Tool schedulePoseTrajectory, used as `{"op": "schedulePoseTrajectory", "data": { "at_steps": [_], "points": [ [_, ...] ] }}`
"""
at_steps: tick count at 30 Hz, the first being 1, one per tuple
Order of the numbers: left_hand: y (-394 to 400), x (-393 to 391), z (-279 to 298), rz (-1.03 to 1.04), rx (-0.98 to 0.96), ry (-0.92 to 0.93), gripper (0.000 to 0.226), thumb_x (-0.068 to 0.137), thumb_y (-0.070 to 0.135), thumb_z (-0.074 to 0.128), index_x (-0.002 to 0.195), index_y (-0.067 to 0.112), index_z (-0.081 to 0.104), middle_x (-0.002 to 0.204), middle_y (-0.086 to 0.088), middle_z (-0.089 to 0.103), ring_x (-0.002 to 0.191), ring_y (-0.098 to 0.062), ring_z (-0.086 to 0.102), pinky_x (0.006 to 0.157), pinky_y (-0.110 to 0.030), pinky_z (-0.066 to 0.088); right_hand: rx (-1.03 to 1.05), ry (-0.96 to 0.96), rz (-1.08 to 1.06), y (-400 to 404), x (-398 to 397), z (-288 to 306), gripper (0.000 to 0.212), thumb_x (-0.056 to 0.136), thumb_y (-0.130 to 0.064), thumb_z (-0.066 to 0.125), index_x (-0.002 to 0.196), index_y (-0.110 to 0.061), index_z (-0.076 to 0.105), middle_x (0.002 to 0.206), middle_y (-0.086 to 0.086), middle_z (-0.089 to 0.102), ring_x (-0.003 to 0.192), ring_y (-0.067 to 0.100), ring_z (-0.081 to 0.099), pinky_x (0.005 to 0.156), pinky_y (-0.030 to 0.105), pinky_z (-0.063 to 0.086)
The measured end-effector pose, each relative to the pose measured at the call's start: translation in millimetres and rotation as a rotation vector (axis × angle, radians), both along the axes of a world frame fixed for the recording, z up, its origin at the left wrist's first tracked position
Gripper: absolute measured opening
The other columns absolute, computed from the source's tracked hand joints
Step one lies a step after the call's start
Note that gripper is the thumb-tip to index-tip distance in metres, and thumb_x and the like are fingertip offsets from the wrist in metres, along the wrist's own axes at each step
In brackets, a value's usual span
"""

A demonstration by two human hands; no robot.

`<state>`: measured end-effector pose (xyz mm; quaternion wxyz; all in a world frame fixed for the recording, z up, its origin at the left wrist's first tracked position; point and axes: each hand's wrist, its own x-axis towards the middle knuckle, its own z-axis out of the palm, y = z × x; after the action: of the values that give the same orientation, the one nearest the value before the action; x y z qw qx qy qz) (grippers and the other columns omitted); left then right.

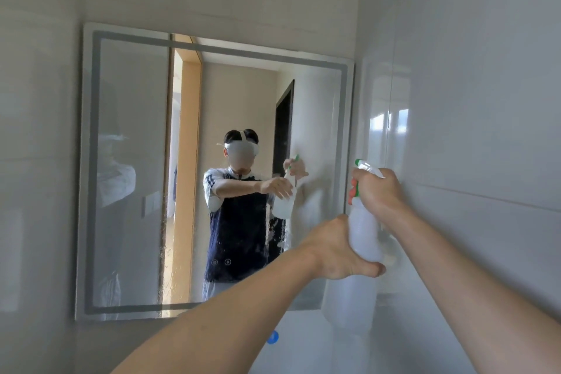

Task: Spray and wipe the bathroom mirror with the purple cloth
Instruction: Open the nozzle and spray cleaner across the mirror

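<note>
Head view: bathroom mirror [127, 161] hangs on tiled wall [485, 100], droplets and wet streaks across lower middle of glass. Spray bottle [364, 231], translucent white, upright, held up near mirror's right edge, nozzle toward glass. Left hand [337, 252] wraps bottle's lower body, thumb under base. Right hand [376, 191] grips trigger head at top, fingers curled round it. Purple cloth not visible. Small blue object [272, 337] below mirror, too blurred to identify.
</note>
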<state>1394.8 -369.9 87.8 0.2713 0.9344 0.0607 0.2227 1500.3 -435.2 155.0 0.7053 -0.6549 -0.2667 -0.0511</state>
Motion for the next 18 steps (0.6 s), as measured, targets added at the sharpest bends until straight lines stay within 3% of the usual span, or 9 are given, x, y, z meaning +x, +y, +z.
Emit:
{"op": "schedulePoseTrajectory", "data": {
  "at_steps": [7, 10, 13, 15, 18],
  "points": [
    [9, 2, 29, 0.036, -0.135, -0.191, 0.065, 0.062, 0.053, 0.085, 0.117, 0.033, 0.055, 0.108, 0.012, 0.068, 0.1, -0.012, 0.067, 0.088, -0.037, 0.059, 0.017, -0.056, 0.031, -1, 1, 54, 0.014, 0.082, -0.016, 0.057, 0.076, -0.008, 0.067, 0.071, 0.013, 0.072, 0.059, 0.024, 0.064, 0.064, 0.03, 0.054],
    [5, 5, 37, 0.017, -0.265, -0.243, 0.064, 0.069, 0.043, 0.089, 0.121, 0.03, 0.054, 0.113, 0.011, 0.068, 0.103, -0.012, 0.067, 0.093, -0.038, 0.058, 0.045, -0.033, 0.055, -1, 3, 73, 0.013, 0.074, -0.015, 0.057, 0.08, -0.008, 0.065, 0.077, 0.018, 0.073, 0.059, 0.028, 0.065, 0.067, 0.038, 0.058],
    [1, 6, 43, -0.013, -0.316, -0.242, 0.066, 0.072, 0.04, 0.09, 0.124, 0.029, 0.052, 0.116, 0.009, 0.067, 0.105, -0.013, 0.067, 0.093, -0.036, 0.057, 0.041, -0.031, 0.098, -2, 3, 82, 0.02, 0.069, -0.018, 0.058, 0.085, -0.007, 0.064, 0.069, 0.013, 0.068, 0.058, 0.03, 0.065, 0.074, 0.052, 0.062],
    [0, 8, 45, -0.025, -0.333, -0.243, 0.067, 0.071, 0.039, 0.091, 0.124, 0.028, 0.052, 0.116, 0.008, 0.067, 0.105, -0.013, 0.067, 0.091, -0.034, 0.057, 0.013, -0.041, 0.1, -4, 3, 84, 0.023, 0.07, -0.018, 0.058, 0.088, -0.005, 0.064, 0.069, 0.013, 0.067, 0.056, 0.031, 0.065, 0.07, 0.05, 0.061],
    [0, 9, 45, -0.038, -0.325, -0.23, 0.073, 0.062, 0.047, 0.089, 0.122, 0.03, 0.052, 0.116, 0.007, 0.068, 0.105, -0.015, 0.068, 0.095, -0.041, 0.058, -0.02, -0.032, 0.077, -8, 4, 83, 0.031, 0.07, -0.016, 0.055, 0.097, -0.003, 0.064, 0.074, 0.017, 0.069, 0.053, 0.031, 0.067, 0.072, 0.052, 0.062]
  ]
}}
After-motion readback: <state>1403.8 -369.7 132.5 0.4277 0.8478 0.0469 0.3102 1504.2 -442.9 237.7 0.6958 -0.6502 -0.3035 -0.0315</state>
